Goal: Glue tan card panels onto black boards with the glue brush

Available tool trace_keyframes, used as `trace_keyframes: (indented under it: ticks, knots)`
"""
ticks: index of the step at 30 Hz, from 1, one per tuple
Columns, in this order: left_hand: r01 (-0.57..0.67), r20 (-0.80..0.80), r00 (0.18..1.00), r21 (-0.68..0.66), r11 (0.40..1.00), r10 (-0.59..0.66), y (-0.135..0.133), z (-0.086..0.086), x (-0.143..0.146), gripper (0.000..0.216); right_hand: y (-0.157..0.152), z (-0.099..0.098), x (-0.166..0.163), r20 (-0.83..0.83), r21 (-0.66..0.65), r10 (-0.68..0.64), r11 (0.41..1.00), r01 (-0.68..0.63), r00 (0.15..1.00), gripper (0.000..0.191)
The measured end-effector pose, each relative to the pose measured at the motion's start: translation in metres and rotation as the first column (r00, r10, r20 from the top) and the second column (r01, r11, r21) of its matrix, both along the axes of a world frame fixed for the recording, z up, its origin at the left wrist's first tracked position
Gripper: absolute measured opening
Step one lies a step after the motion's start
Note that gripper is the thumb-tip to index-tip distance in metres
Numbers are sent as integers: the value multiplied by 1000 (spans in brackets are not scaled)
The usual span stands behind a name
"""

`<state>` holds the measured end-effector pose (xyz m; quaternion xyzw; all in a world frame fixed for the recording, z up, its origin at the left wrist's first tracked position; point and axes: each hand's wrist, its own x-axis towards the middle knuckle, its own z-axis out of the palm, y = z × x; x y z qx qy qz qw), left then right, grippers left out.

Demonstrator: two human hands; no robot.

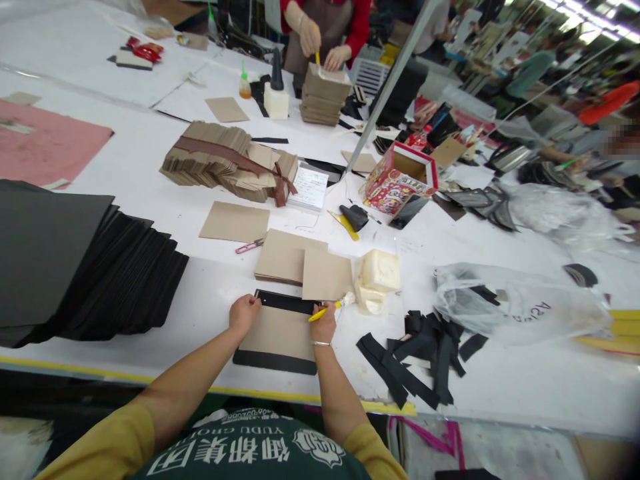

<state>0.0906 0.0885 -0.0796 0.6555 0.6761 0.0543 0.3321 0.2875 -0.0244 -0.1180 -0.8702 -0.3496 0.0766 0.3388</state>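
Note:
A tan cardboard panel [283,335] lies in front of me on a black sheet [275,362], whose lower edge shows below it. Along the panel's far edge runs a black strip [286,301]; I cannot tell if it is separate from the sheet. My left hand [245,314] pinches the strip's left end. My right hand [324,324] is closed around a yellow-handled brush [325,311] with white-coated bristles pointing right, and its fingertips are at the strip's right end. Just beyond, more tan panels [287,257] are stacked, one askew.
A cream glue-smeared container [377,277] stands right of the panels. Black strips [425,360] and a clear plastic bag [520,303] lie further right. Left are stacked black sheets [115,273]; thread snips [249,246] lie ahead. Across the table, a co-worker's hands [310,37] hold a brush.

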Motion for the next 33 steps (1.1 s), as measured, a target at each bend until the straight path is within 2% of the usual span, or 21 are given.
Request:
trace_keyframes:
  ticks: [5, 17, 21, 22, 24, 26, 28, 30, 31, 32, 33]
  knots:
    - [11, -1, 1000, -3, 1000, -11, 1, -4, -1, 25, 1, 0, 1, 5, -34, -10, 999, 10, 1000, 20]
    - [14, -31, 999, -16, 1000, -15, 1, 0, 2, 23, 4, 3, -1, 43, -80, 24, 997, -20, 999, 19]
    - [76, -91, 993, -35, 996, -79, 4, 1, -3, 25, 4, 2, 1, 97, -83, 39, 996, -31, 995, 22]
    - [99, -127, 987, -9, 995, -100, 5, 2, -5, 27, 2, 3, 2, 119, -83, 30, 996, -21, 992, 24]
    - [172, -203, 968, 124, 977, -144, 3, 3, -10, 32, -2, 6, 3, 164, -68, 8, 998, 3, 986, 29]
    - [311, -241, 940, 307, 899, -243, -4, 4, -10, 40, -8, 10, 1, 193, -33, 8, 999, -2, 981, 30]
    - [519, -247, 855, 414, 748, -456, -17, 2, -3, 45, -15, 13, -4, 208, -3, 46, 999, -47, 977, 27]
    - [692, -254, 713, 408, 595, -654, -31, 1, 8, 50, -22, 15, -11, 216, -1, 105, 994, -107, 971, 25]
    - [744, -256, 655, 378, 551, -711, -36, 0, 13, 52, -27, 15, -15, 220, -7, 128, 991, -130, 967, 25]
    - [771, -254, 626, 341, 537, -737, -41, 0, 16, 55, -32, 15, -17, 223, -11, 141, 990, -142, 965, 26]
    - [770, -247, 631, 311, 557, -735, -44, 1, 16, 56, -37, 15, -19, 223, -12, 146, 989, -147, 964, 27]
